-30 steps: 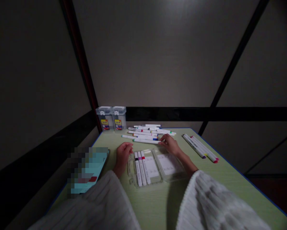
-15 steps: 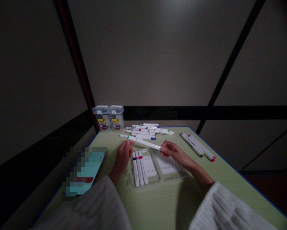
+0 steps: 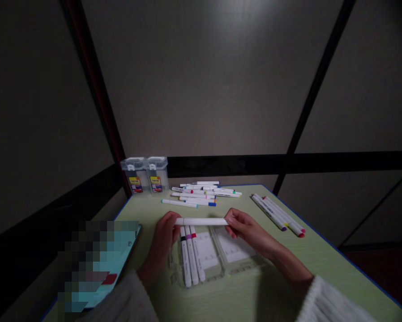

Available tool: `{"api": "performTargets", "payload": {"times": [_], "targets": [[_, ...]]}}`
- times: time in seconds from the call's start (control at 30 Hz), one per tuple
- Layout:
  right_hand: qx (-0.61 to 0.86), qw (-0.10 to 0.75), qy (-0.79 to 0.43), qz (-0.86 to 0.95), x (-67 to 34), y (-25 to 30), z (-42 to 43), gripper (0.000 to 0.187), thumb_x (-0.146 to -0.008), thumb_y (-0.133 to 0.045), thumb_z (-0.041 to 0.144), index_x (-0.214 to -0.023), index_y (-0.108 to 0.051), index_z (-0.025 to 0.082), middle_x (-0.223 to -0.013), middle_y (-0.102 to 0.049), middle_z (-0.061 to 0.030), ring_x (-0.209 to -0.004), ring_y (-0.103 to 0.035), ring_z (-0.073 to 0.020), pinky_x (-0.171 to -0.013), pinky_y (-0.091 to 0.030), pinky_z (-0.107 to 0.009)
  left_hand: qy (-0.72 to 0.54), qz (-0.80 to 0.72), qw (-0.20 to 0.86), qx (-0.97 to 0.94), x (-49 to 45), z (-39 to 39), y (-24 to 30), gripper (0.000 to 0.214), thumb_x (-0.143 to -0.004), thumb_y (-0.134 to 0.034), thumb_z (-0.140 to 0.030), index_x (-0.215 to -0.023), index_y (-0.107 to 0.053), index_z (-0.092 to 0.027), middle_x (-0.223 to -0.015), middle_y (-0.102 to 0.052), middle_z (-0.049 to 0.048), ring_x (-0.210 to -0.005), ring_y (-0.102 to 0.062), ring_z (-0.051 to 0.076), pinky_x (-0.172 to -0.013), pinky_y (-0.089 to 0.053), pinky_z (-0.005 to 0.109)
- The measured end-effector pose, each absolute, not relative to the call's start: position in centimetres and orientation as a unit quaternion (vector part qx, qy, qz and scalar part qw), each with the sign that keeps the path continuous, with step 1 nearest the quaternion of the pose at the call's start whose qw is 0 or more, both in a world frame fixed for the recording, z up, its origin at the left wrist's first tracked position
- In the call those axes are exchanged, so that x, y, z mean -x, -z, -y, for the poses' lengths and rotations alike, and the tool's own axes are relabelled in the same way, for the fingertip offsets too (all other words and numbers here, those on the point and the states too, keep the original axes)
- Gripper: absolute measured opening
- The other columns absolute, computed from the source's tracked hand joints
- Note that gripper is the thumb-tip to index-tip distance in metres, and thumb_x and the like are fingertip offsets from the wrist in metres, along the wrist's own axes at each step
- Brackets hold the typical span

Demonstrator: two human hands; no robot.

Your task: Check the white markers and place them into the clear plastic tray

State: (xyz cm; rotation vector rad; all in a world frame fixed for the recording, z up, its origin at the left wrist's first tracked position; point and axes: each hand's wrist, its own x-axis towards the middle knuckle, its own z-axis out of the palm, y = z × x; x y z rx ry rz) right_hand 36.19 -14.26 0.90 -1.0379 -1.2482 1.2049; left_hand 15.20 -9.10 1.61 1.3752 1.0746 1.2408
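A white marker (image 3: 203, 222) is stretched level between my two hands, above the open clear plastic case (image 3: 225, 264). My left hand (image 3: 165, 232) pinches its left end, and the fingers cover that tip. At the other end, my right hand (image 3: 243, 226) grips it between thumb and fingers. Just below, several white markers with black, purple and red bands, one a red-banded marker (image 3: 198, 259), lie side by side in the left half of the case. White paper (image 3: 236, 245) shows inside the right half.
Loose markers (image 3: 204, 195) lie in a pile at the back of the table. Another group of markers (image 3: 278, 214) rests near the right edge. Two clear lidded boxes (image 3: 157, 176) stand at the back left. A partly pixelated tablet-like device (image 3: 110, 264) lies at the left.
My left hand has risen and taken hold of the marker's left end. The marker has turned from slanting to nearly level. The view has shifted slightly.
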Motion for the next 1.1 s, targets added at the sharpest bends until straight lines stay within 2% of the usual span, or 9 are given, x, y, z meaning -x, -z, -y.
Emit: {"api": "performTargets", "payload": {"times": [0.13, 0.27, 0.4, 0.53, 0.73, 0.9, 1.1], "targets": [[0.425, 0.606, -0.541, 0.399, -35.2, -0.4, 13.9, 0.035, -0.068, -0.063, 0.048, -0.066, -0.042, 0.021, -0.041, -0.041, 0.0092, -0.034, -0.026, -0.0050, -0.038, -0.016, -0.020, -0.455, -0.433, 0.549, -0.551, -15.5, 9.6, -1.5, 0.025, -0.067, -0.049, -0.043, -0.057, -0.050, -0.021, -0.034, -0.028, -0.0081, -0.031, -0.021, 0.007, -0.034, -0.013, 0.022], [0.423, 0.605, -0.572, 0.357, -34.1, 0.4, 13.8, 0.030, -0.065, -0.060, 0.046, -0.064, -0.045, 0.020, -0.035, -0.035, 0.0105, -0.031, -0.018, -0.0042, -0.034, -0.010, -0.020, -0.447, -0.441, 0.556, -0.544, -16.1, 10.2, -1.4, 0.029, -0.061, -0.055, -0.048, -0.056, -0.058, -0.019, -0.032, -0.029, -0.0081, -0.030, -0.022, 0.006, -0.034, -0.013, 0.021], [0.451, 0.603, -0.566, 0.336, -33.6, 0.7, 14.0, 0.040, -0.065, -0.058, 0.057, -0.058, -0.045, 0.020, -0.030, -0.025, 0.0122, -0.029, -0.013, -0.0035, -0.033, -0.007, -0.021, -0.456, -0.460, 0.549, -0.528, -16.3, 10.6, -1.2, 0.050, -0.057, -0.053, -0.066, -0.055, -0.061, -0.016, -0.032, -0.031, -0.0068, -0.032, -0.027, 0.007, -0.034, -0.016, 0.021], [0.476, 0.604, -0.536, 0.347, -33.6, 0.7, 14.3, 0.043, -0.064, -0.060, 0.059, -0.054, -0.043, 0.021, -0.031, -0.024, 0.0122, -0.030, -0.014, -0.0036, -0.033, -0.007, -0.021, -0.476, -0.477, 0.519, -0.526, -16.5, 11.0, -0.8, 0.059, -0.057, -0.050, -0.073, -0.056, -0.064, -0.015, -0.039, -0.043, -0.0018, -0.039, -0.039, 0.011, -0.036, -0.022, 0.022], [0.466, 0.605, -0.539, 0.354, -33.5, 0.5, 14.7, 0.036, -0.062, -0.063, 0.052, -0.065, -0.046, 0.021, -0.036, -0.026, 0.0131, -0.034, -0.014, -0.0044, -0.036, -0.009, -0.020, -0.496, -0.484, 0.498, -0.522, -16.6, 11.2, -0.7, 0.059, -0.057, -0.051, -0.072, -0.055, -0.066, -0.015, -0.056, -0.060, 0.0053, -0.045, -0.046, 0.013, -0.038, -0.029, 0.023], [0.462, 0.605, -0.540, 0.358, -33.2, 0.6, 14.8, 0.037, -0.062, -0.066, 0.051, -0.067, -0.045, 0.022, -0.039, -0.027, 0.0124, -0.037, -0.016, -0.0056, -0.039, -0.011, -0.021, -0.503, -0.481, 0.483, -0.531, -16.4, 11.1, -0.7, 0.060, -0.058, -0.049, -0.072, -0.053, -0.067, -0.014, -0.057, -0.063, 0.0072, -0.045, -0.046, 0.013, -0.039, -0.029, 0.024], [0.454, 0.606, -0.550, 0.354, -33.0, 0.5, 14.9, 0.038, -0.062, -0.070, 0.049, -0.065, -0.045, 0.021, -0.044, -0.034, 0.0096, -0.041, -0.022, -0.0067, -0.042, -0.015, -0.021, -0.505, -0.473, 0.486, -0.534, -16.2, 10.8, -0.3, 0.059, -0.062, -0.048, -0.070, -0.055, -0.067, -0.015, -0.046, -0.056, 0.0037, -0.041, -0.043, 0.012, -0.040, -0.030, 0.023]]}}
